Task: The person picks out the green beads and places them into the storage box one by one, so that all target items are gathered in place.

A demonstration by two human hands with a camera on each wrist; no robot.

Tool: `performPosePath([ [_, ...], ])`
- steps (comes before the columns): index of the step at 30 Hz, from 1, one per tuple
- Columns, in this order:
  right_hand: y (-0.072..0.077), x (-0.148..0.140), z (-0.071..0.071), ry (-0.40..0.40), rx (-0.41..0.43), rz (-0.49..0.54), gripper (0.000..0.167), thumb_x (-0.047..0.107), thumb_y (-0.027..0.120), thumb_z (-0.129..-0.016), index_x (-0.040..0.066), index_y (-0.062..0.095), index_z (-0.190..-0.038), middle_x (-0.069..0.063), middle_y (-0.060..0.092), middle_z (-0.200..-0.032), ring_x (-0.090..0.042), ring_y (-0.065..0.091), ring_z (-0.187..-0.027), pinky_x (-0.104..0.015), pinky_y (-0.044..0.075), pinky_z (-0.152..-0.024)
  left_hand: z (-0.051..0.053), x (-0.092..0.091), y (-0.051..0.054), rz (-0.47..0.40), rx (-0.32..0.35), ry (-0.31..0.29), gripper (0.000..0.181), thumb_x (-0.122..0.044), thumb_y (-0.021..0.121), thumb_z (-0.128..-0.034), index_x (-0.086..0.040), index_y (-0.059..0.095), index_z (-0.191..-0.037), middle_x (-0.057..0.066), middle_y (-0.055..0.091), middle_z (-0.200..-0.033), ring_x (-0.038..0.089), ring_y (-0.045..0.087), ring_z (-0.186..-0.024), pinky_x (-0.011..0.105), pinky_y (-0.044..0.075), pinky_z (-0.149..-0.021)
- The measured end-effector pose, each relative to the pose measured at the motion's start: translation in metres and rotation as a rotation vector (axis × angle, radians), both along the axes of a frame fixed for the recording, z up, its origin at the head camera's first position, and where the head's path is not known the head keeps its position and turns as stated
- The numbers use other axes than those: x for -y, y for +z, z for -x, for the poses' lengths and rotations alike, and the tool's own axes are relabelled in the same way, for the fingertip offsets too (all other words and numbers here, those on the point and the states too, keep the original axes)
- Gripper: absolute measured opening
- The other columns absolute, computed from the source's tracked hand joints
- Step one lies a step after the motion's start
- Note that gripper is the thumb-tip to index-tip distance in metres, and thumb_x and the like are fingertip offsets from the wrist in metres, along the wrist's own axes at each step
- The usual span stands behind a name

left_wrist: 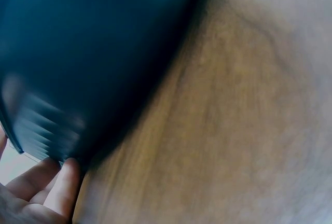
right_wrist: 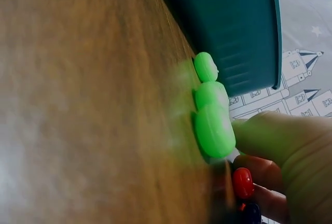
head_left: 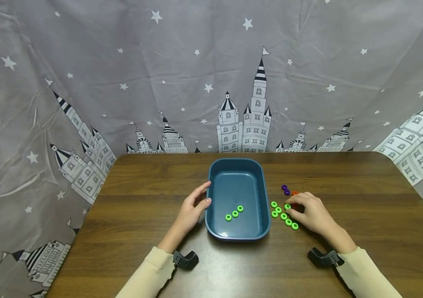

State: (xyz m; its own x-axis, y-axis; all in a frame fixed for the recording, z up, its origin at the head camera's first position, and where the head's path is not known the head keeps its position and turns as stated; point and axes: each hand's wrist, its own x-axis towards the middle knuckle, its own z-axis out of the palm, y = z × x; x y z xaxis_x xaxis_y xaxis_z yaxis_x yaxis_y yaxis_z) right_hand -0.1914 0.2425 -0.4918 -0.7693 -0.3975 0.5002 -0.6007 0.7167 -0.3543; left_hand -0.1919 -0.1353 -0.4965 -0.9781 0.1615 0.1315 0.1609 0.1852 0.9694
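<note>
A blue tray (head_left: 238,239) stands on the table with three green rings (head_left: 235,214) lying in it. My left hand (head_left: 193,208) touches the tray's left wall from outside, fingers and thumb fairly straight; the left wrist view shows the fingertips against the wall (left_wrist: 78,53). Right of the tray lie several loose green rings (head_left: 283,216). Among them my right hand (head_left: 311,212) pinches one green ring (head_left: 287,206) between thumb and forefinger. Red rings (right_wrist: 243,183) are partly hidden by that hand. Two purple rings (head_left: 284,188) lie just beyond.
The brown wooden table (head_left: 151,182) reaches back to a grey curtain (head_left: 181,54) printed with castles and stars. Black wrist straps (head_left: 186,260) sit at both cuffs. The tray's raised wall stands between the loose rings and those inside.
</note>
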Motion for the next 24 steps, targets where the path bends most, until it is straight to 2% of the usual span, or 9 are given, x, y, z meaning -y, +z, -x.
performPosePath([
  [6,0.006,0.000,0.000,-0.029,0.037,-0.014,0.020,0.004,0.085,-0.075,0.008,0.079,-0.094,-0.002,0.078,-0.088,-0.023,0.070,-0.082,-0.041,0.056,-0.072,0.000,-0.001,-0.002,-0.001,-0.001,-0.007,0.051,-0.007,0.060,-0.0992,-0.008,0.051,-0.149,0.023,0.054,-0.150,0.040,0.058,-0.132,0.030,0.049,-0.103],
  [11,0.017,0.001,0.000,-0.043,0.059,0.001,0.020,0.004,0.084,-0.077,0.006,0.079,-0.097,-0.006,0.078,-0.091,-0.023,0.071,-0.080,-0.038,0.057,-0.069,0.000,-0.001,-0.002,-0.007,-0.008,-0.011,0.051,-0.007,0.060,-0.0993,-0.008,0.051,-0.149,0.022,0.054,-0.150,0.040,0.057,-0.134,0.026,0.049,-0.102],
  [17,0.031,0.007,0.003,-0.023,0.009,0.058,0.023,-0.001,0.083,-0.076,0.003,0.079,-0.099,-0.006,0.078,-0.088,-0.019,0.069,-0.071,-0.035,0.055,-0.063,0.001,0.001,-0.005,-0.011,-0.036,-0.014,0.051,-0.005,0.060,-0.0988,-0.005,0.051,-0.149,0.025,0.054,-0.148,0.043,0.057,-0.132,0.024,0.049,-0.100],
  [24,0.042,0.022,0.007,0.002,-0.022,0.098,0.024,-0.001,0.083,-0.075,0.003,0.079,-0.098,-0.007,0.079,-0.091,-0.021,0.071,-0.073,-0.032,0.056,-0.063,0.002,0.003,-0.007,0.006,-0.062,-0.007,0.050,-0.005,0.059,-0.0986,-0.003,0.051,-0.148,0.026,0.054,-0.148,0.044,0.056,-0.131,0.029,0.050,-0.101],
])
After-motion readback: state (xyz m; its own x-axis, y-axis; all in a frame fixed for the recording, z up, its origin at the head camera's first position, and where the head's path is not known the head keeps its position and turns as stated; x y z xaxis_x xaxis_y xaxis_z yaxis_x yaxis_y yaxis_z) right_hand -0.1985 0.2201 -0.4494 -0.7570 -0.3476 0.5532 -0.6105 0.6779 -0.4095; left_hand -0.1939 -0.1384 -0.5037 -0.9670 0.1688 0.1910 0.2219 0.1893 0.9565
